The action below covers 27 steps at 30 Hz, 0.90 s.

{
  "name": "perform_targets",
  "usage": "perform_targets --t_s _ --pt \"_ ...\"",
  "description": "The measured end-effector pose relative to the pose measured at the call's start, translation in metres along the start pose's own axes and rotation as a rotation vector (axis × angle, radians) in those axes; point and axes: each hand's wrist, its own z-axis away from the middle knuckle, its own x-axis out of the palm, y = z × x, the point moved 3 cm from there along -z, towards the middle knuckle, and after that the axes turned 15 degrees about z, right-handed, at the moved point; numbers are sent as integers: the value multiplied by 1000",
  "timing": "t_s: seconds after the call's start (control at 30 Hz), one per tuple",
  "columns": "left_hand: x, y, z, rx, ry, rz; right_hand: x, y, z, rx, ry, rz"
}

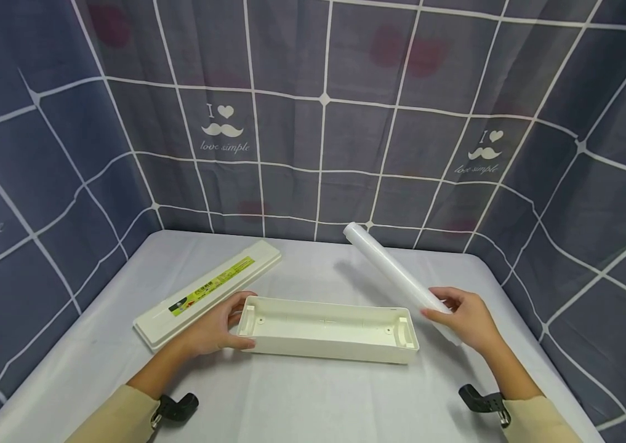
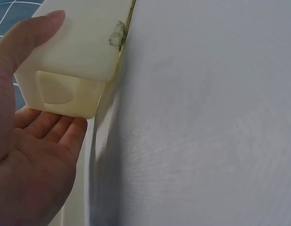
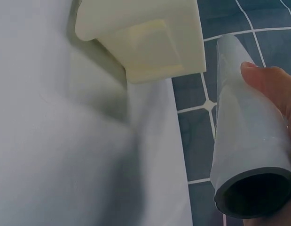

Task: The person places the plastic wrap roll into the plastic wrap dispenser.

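Note:
A long, open cream plastic box (image 1: 329, 349) lies crosswise in front of me, its hollow facing up and a small holder at each inner end. My left hand (image 1: 213, 332) grips its left end; in the left wrist view the thumb presses one long side and the fingers (image 2: 72, 134) curl at the opposite edge. To the right, my right hand (image 1: 470, 317) holds a white roll of cling film (image 1: 390, 264) near its lower end. The roll slants up and away to the left, beside the box's right end. Its hollow core shows in the right wrist view.
A long cream lid (image 1: 213, 287) with a green label lies slanted behind my left hand. White cloth (image 1: 318, 400) covers the table, and a dark checked curtain (image 1: 290, 129) hangs around its back and sides. Black straps with camera mounts sit on both wrists.

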Motion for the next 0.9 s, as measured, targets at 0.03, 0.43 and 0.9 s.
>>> perform_targets --t_s 0.03,0.43,0.9 --pt "0 0 0 1 0 -2 0 -1 0 -2 -4 -11" --pt "0 1 0 6 6 -19 -3 -18 -4 -37 -40 -69" --pt "1 3 0 9 -2 5 5 -35 -9 -122 -93 -185"
